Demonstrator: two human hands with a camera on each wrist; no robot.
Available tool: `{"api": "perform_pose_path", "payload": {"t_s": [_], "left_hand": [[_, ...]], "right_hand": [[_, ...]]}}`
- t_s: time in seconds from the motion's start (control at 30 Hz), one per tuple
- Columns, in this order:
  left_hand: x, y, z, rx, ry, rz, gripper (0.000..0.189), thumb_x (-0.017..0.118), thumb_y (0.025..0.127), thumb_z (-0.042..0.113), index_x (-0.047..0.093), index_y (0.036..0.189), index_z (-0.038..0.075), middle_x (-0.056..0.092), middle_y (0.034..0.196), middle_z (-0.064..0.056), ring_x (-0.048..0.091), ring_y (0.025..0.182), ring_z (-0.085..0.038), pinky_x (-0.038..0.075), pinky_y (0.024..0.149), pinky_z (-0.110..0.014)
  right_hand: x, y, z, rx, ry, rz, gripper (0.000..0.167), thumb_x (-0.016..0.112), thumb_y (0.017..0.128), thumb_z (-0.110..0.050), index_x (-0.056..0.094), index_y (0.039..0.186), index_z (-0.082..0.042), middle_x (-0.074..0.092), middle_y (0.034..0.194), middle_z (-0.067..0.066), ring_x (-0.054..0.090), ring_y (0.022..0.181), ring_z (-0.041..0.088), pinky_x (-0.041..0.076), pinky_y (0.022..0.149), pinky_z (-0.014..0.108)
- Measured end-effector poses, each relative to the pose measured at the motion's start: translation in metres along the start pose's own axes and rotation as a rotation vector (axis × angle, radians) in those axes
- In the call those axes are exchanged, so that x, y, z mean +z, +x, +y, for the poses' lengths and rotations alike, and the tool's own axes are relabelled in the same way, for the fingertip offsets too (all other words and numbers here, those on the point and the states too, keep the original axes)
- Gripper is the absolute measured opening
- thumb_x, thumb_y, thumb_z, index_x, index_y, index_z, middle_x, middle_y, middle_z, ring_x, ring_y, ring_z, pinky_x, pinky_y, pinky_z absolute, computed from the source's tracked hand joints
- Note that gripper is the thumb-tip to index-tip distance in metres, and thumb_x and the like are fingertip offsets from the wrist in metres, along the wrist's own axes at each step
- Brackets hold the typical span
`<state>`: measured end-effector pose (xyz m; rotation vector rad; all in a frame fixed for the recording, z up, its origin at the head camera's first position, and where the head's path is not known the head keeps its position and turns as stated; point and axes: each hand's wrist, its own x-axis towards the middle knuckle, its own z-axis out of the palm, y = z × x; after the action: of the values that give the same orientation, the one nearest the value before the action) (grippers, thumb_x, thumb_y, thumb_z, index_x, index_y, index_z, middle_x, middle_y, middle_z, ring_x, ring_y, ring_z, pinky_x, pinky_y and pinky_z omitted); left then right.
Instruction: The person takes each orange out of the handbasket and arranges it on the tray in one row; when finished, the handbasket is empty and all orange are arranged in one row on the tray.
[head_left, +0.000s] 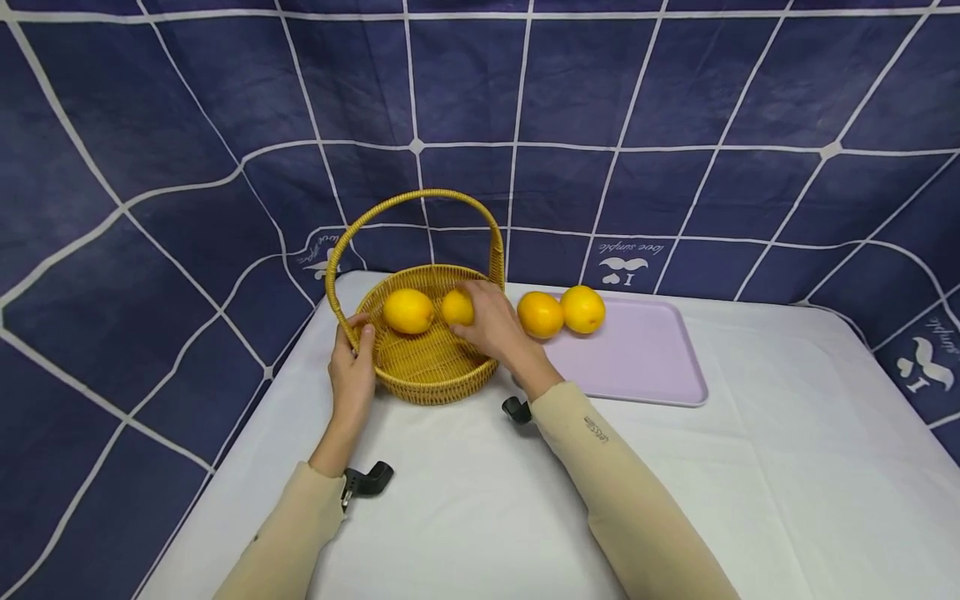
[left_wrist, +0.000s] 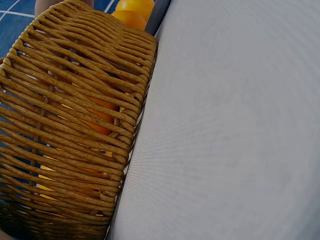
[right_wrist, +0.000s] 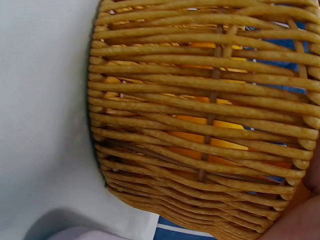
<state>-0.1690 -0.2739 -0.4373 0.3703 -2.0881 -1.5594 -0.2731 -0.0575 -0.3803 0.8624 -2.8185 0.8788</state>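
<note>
A round woven basket (head_left: 431, 387) with a tall arched handle (head_left: 422, 194) stands on the white-covered table. My left hand (head_left: 352, 367) grips its left rim by the foot of the handle, thumb on the inner side. My right hand (head_left: 491, 321) reaches over the right rim and holds an orange (head_left: 457, 308) inside the basket, its fingers partly covering the fruit. Another orange (head_left: 408, 312) lies in the basket to the left of it. Both wrist views are mostly filled by the basket's woven wall (left_wrist: 85, 100), with orange fruit showing through the gaps.
Right of the basket lies a pale purple tray (head_left: 637, 358). Two oranges, a nearer one (head_left: 540, 315) and a farther one (head_left: 582, 309), sit side by side at its back left. A dark blue checked cloth (head_left: 570, 92) hangs behind the table and along its left side.
</note>
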Motion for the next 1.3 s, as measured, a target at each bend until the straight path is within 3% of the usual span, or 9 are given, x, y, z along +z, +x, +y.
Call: {"api": "perform_pose_path", "payload": {"t_s": [0.47, 0.7, 1.07, 1.3], "left_hand": [[0.0019, 0.0008, -0.0009, -0.005, 0.014, 0.014, 0.041, 0.049, 0.112, 0.040, 0.056, 0.144, 0.016, 0.058, 0.151, -0.007, 0.048, 0.141, -0.017, 0.034, 0.119, -0.042], [0.0010, 0.0010, -0.0008, -0.003, 0.019, 0.006, 0.043, 0.048, 0.112, 0.042, 0.055, 0.145, 0.015, 0.057, 0.152, -0.006, 0.046, 0.143, -0.017, 0.033, 0.121, -0.042], [0.0002, 0.0013, -0.0009, 0.005, 0.015, 0.005, 0.044, 0.048, 0.112, 0.043, 0.055, 0.145, 0.015, 0.057, 0.151, -0.006, 0.047, 0.141, -0.017, 0.034, 0.119, -0.042], [0.0015, 0.0008, -0.0017, 0.002, 0.012, 0.004, 0.044, 0.048, 0.112, 0.043, 0.054, 0.145, 0.014, 0.057, 0.151, -0.006, 0.048, 0.139, -0.017, 0.034, 0.117, -0.042]], "right_hand": [[0.0051, -0.0017, 0.0023, -0.004, -0.080, 0.049, 0.067, 0.086, 0.089, -0.033, 0.060, 0.147, -0.013, 0.051, 0.144, 0.010, 0.046, 0.130, 0.027, 0.049, 0.108, 0.041], [0.0072, 0.0004, 0.0058, 0.008, -0.142, -0.013, 0.071, 0.083, 0.092, -0.034, 0.052, 0.152, -0.016, 0.056, 0.151, 0.011, 0.052, 0.140, 0.031, 0.043, 0.118, 0.047], [0.0048, 0.0032, 0.0026, -0.002, -0.190, -0.084, 0.078, 0.088, 0.085, -0.038, 0.052, 0.151, -0.017, 0.065, 0.137, 0.008, 0.064, 0.119, 0.027, 0.054, 0.101, 0.046], [0.0029, -0.0001, 0.0049, -0.009, -0.124, -0.062, 0.084, 0.088, 0.084, -0.041, 0.050, 0.154, -0.013, 0.064, 0.143, 0.010, 0.063, 0.124, 0.028, 0.053, 0.105, 0.045]]}}
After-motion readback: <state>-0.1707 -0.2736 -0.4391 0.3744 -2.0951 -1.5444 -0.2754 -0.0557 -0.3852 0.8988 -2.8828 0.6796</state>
